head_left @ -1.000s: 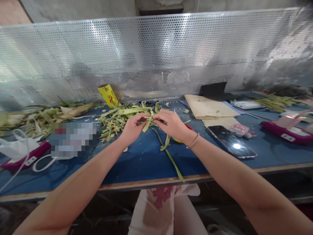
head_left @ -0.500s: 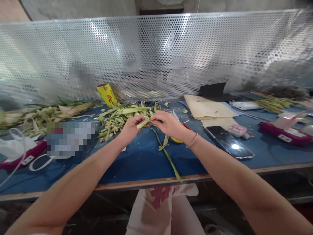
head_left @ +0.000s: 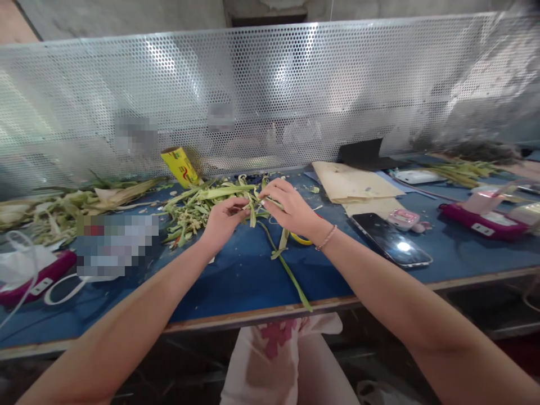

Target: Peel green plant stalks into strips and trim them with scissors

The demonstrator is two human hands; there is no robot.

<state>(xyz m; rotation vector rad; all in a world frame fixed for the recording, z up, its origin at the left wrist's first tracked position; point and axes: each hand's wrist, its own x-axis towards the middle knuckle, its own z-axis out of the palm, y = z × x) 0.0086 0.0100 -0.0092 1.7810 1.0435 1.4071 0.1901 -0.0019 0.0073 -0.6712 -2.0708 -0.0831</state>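
Observation:
Both hands meet over the middle of the blue table. My left hand [head_left: 228,222] is closed, thumb and fingers pinching a pale green leaf strip [head_left: 252,216]. My right hand [head_left: 291,208] has its fingertips closed on the upper part of the same strip. Just behind the hands lies a heap of green leaves and stalks [head_left: 189,216]. A long green stalk [head_left: 291,275] with a leaf wrapped around it reaches from under the hands towards the table's front edge. Beside my right wrist, a yellow loop [head_left: 301,240] shows in part; its kind is hidden.
A yellow tube [head_left: 181,167] leans near the perforated metal screen [head_left: 261,84]. On the right are brown paper [head_left: 358,185], a phone [head_left: 390,239], a pink case [head_left: 404,219] and a magenta holder [head_left: 481,221]. More plant material [head_left: 46,214] lies left, near a white cable [head_left: 63,298].
My right fingers have shifted over the top of the leaf strip, and its lower end now hangs down between the hands. The view has shifted slightly right.

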